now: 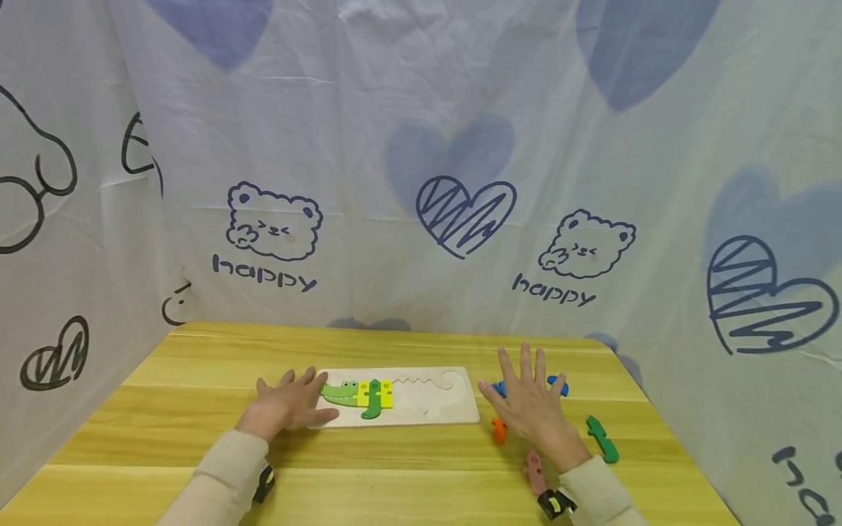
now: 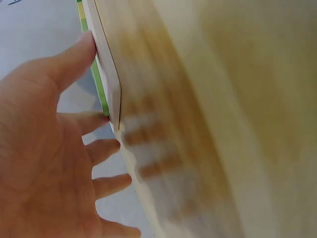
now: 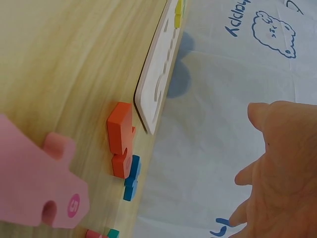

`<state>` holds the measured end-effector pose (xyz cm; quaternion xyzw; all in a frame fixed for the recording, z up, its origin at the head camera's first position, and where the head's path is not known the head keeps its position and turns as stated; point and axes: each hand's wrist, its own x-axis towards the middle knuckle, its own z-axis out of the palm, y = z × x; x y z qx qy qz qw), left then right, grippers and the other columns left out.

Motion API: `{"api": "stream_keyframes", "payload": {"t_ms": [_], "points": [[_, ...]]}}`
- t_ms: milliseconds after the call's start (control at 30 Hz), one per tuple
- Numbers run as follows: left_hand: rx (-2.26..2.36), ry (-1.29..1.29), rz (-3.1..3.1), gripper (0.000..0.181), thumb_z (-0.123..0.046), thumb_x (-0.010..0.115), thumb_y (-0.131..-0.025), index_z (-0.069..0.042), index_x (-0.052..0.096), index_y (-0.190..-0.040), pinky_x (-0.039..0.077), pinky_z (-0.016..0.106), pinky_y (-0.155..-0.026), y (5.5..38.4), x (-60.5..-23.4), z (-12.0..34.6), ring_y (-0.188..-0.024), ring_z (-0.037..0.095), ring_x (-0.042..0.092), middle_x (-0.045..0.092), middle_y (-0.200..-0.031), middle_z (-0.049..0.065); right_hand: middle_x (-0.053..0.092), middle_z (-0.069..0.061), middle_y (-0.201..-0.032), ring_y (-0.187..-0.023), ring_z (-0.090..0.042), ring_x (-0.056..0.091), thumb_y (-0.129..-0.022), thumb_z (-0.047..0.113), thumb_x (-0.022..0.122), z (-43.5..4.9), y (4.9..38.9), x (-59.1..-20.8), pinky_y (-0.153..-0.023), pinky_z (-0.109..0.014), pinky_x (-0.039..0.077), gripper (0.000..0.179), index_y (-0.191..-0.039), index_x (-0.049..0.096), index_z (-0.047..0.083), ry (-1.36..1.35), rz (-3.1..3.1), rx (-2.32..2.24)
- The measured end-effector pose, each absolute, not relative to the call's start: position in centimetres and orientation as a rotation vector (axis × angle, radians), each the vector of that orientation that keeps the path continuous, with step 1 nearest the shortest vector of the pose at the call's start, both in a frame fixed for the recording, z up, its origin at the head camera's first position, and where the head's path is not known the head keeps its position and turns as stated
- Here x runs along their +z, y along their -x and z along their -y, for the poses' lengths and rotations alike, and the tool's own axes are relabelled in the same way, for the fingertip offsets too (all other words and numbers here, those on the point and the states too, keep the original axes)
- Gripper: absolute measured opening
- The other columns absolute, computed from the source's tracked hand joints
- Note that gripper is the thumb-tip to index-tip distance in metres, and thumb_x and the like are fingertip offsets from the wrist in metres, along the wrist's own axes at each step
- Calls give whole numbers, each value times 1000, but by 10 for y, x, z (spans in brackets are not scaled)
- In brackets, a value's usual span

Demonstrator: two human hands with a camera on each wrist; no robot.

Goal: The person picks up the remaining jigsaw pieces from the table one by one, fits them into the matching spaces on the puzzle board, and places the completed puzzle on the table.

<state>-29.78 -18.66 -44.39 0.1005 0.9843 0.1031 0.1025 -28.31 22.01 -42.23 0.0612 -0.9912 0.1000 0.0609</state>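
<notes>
A pale wooden puzzle board (image 1: 434, 406) lies on the table. On its left part sit a light green crocodile head (image 1: 340, 395), yellow pieces (image 1: 387, 394) and a dark green piece (image 1: 373, 402). My left hand (image 1: 283, 403) is at the board's left end, fingers spread; in the left wrist view the thumb touches the board's edge (image 2: 106, 64). With fingers splayed, my right hand (image 1: 531, 413) hovers above loose pieces and holds nothing. Around it are a blue piece (image 1: 558, 386), an orange piece (image 1: 499, 431), a pink piece (image 1: 535, 471) and a green piece (image 1: 601, 440).
The wooden table (image 1: 408, 482) runs back to a white cloth (image 1: 368, 146) printed with hearts and bears. In the right wrist view, a red piece (image 3: 94, 234) and a teal piece (image 3: 113, 233) show partly at the bottom edge. Black bands circle both wrists.
</notes>
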Motion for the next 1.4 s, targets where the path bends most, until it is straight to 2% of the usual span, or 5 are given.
{"api": "stream_keyframes", "payload": {"t_ms": [367, 600, 933, 1200, 1400], "points": [[381, -341, -2884, 89, -65, 63, -93, -12, 38, -160, 32, 86, -105, 309, -447, 192, -147, 62, 29, 30, -167, 24, -5, -28, -171, -156, -56, -4, -104, 64, 41, -220, 282, -422, -111, -90, 0, 83, -166, 20, 13, -199, 2998, 298], [323, -341, -2902, 95, -72, 63, -88, -14, 38, -160, 33, 83, -108, 317, -453, 194, -148, 60, 31, 31, -167, 22, -7, -28, -170, -156, -55, -9, -104, 61, 43, -219, 282, -423, -110, -89, -4, 82, -166, 19, 13, -206, 3012, 326], [288, -353, -2922, 95, -68, 70, -86, -10, 43, -157, 40, 75, -111, 321, -449, 196, -145, 55, 40, 39, -163, 23, -8, -28, -171, -156, -54, -10, -105, 61, 43, -216, 280, -423, -111, -89, -3, 81, -166, 20, 13, -204, 3031, 336], [320, -348, -2904, 96, -66, 73, -83, -12, 43, -157, 38, 75, -112, 322, -448, 197, -145, 56, 39, 38, -163, 24, -6, -28, -171, -156, -54, -9, -104, 59, 46, -219, 281, -425, -111, -88, -2, 81, -166, 20, 13, -182, 3029, 330], [333, -348, -2903, 96, -67, 74, -82, -14, 45, -157, 38, 76, -112, 321, -447, 197, -145, 56, 39, 38, -163, 26, 4, -30, -171, -156, -56, 1, -103, 53, 55, -221, 281, -424, -114, -86, 8, 79, -165, 25, 13, -218, 3066, 368]]}}
